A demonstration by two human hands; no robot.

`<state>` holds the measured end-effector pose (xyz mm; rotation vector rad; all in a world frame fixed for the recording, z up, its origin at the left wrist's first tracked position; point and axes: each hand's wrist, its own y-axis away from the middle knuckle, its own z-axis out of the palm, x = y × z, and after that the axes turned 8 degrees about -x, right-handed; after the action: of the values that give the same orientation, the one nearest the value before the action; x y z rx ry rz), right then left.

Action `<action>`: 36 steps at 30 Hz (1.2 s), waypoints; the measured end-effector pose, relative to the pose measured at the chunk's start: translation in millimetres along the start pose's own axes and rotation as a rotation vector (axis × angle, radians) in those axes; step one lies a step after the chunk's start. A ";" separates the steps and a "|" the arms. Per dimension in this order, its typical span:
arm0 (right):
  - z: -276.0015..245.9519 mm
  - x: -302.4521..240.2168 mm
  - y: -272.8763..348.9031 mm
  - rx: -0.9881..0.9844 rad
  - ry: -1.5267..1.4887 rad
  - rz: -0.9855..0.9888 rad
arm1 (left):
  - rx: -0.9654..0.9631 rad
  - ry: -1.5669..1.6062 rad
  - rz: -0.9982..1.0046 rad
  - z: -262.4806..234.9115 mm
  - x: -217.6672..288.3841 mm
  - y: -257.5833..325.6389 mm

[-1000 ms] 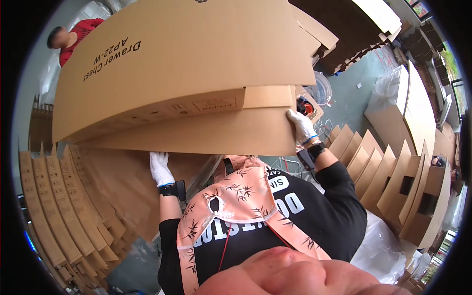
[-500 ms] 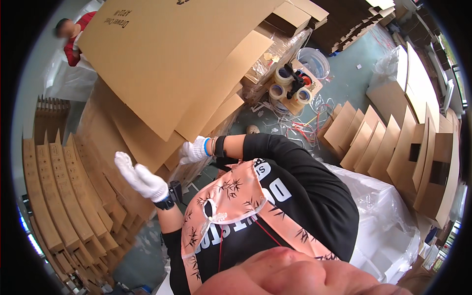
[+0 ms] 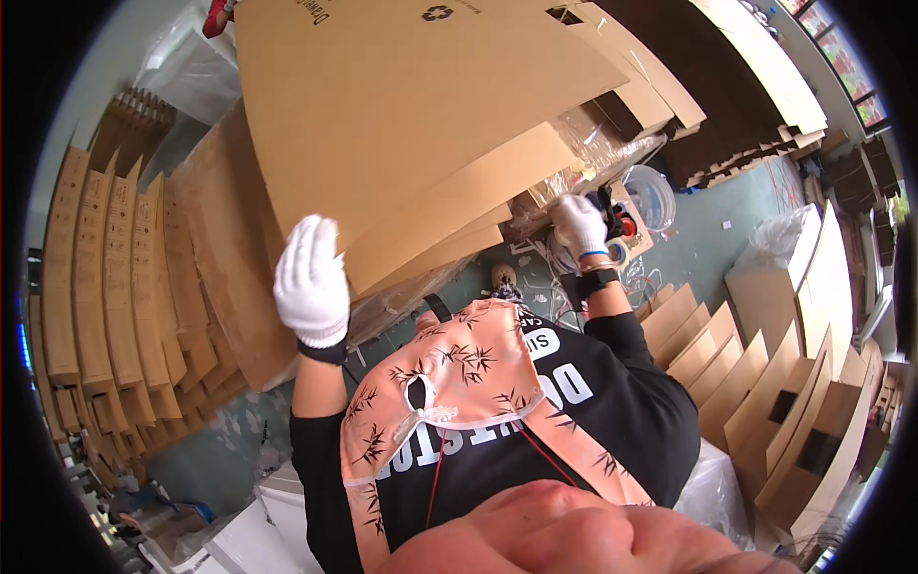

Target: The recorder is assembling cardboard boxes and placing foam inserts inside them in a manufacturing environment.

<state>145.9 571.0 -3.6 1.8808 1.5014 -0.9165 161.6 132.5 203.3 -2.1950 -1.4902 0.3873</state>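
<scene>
A large brown cardboard sheet [image 3: 411,124] lies in front of me, with further cardboard layers under its near right side. My left hand [image 3: 313,282], in a white knitted glove, is open with its fingers stretched out, at the sheet's near left edge. On the right, my gloved right hand [image 3: 579,226] reaches past the cardboard to the rolls of clear tape. Its fingers bend downward and their tips are hidden, so what they hold, if anything, does not show. A tape roll [image 3: 619,253] and a black tool [image 3: 604,199] lie right beside it.
Rows of folded cardboard [image 3: 120,277] stand at the left, and upright cardboard pieces [image 3: 755,392] at the right. Beyond the tape is a clear plastic tub [image 3: 650,196]. Loose straps litter the floor near it. At the far left edge a person's red sleeve [image 3: 216,19] shows.
My right hand has moved from the cardboard's near edge out to the right, to the tape rolls. My left hand has turned its fingers upward. The view has shifted, and the other person is mostly out of it.
</scene>
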 end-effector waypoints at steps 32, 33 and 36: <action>-5.1 -123.0 -219.5 -0.663 0.112 -0.142 | -0.259 1.074 -1.575 78.1 19.6 97.5; -3.0 -128.4 -222.8 -0.669 0.129 -0.159 | -0.224 1.099 -1.574 77.6 16.9 94.4; 25.0 -147.2 -194.9 -0.653 0.054 -0.134 | -0.182 1.042 -1.647 54.6 -18.3 105.4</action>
<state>-69.0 506.5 95.9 1.3469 1.7090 -0.3539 213.2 94.4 101.7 -0.3710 -1.9413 -1.1989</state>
